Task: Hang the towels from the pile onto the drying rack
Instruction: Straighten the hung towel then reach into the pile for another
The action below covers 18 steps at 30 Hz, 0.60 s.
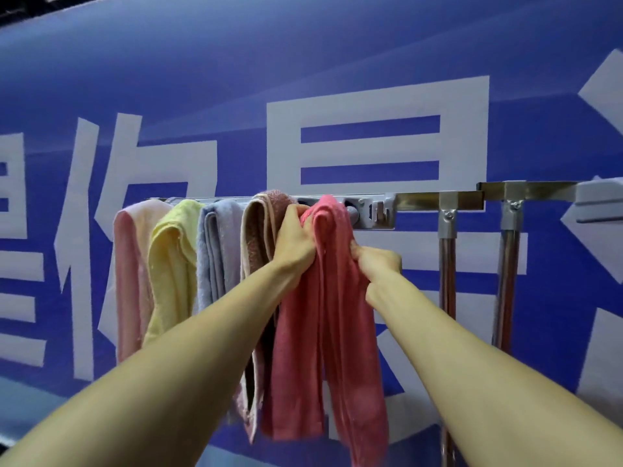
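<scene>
At the top rail of the drying rack (374, 215), right end of the row: the coral towel (323, 315) is draped over the bar, both halves hanging in bunched vertical folds.

Hands: my left hand (295, 241) grips the towel's upper left edge just below the rail, fingers curled into the cloth. My right hand (377, 264) pinches the right-hand fold a little lower down. Both are grasping the same towel.

Already hung, left to right: pale pink towel (129, 264), yellow towel (172, 264), lavender towel (215, 251), tan towel (258, 237). The tan one sits touching the coral one, partly behind my left wrist. The source pile is out of view, so I cannot tell how many remain.

Step, as I judge it: the fifth towel is on the bar and I am settling it, not placing it. The cloth is crumpled and narrow where it crosses the rail.

Next move calls for: drawing the two edges apart along the rail so the towel lies flatter, using the bare stretch of bar to the right before the bracket and the steel posts (446, 264). Keep the pull sideways, not downward, since an uneven tug could slide the towel off the smooth bar. Also avoid dragging the tan neighbour with my left hand. Then let go and return to the pile.
</scene>
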{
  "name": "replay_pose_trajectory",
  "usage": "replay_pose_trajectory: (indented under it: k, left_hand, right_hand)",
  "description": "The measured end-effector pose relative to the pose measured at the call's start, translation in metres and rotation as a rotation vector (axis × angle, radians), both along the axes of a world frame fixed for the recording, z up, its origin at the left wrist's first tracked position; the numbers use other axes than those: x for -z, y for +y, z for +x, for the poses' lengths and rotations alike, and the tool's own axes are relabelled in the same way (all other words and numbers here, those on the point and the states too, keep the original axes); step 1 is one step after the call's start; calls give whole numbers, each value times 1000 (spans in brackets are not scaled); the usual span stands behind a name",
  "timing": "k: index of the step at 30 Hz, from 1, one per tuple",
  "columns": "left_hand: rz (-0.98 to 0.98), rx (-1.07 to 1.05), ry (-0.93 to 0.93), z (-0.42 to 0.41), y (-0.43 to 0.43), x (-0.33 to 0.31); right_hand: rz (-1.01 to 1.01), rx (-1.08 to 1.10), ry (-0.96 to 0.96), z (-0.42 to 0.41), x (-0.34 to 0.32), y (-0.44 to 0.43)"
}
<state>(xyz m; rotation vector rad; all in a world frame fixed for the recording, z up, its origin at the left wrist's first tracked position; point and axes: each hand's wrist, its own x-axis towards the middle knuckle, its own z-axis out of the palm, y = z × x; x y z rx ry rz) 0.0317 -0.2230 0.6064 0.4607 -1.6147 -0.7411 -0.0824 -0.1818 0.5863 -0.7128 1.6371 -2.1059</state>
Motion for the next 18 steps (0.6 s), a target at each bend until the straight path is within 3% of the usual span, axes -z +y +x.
replay_pose_trajectory:
  k: [6,10,12,18]
  left_hand:
    - [122,68,-92,27,19,24]
    - [-123,-91,12,54,60,27]
    - [-192,-53,25,61,85,25]
    - [-50,156,-270,56,141,43]
  right_hand:
    - [147,61,287,1,-4,30]
    - [188,120,587,18,-3,81]
    - [192,61,689,23,-2,101]
    - [257,-130,841,26,13,167]
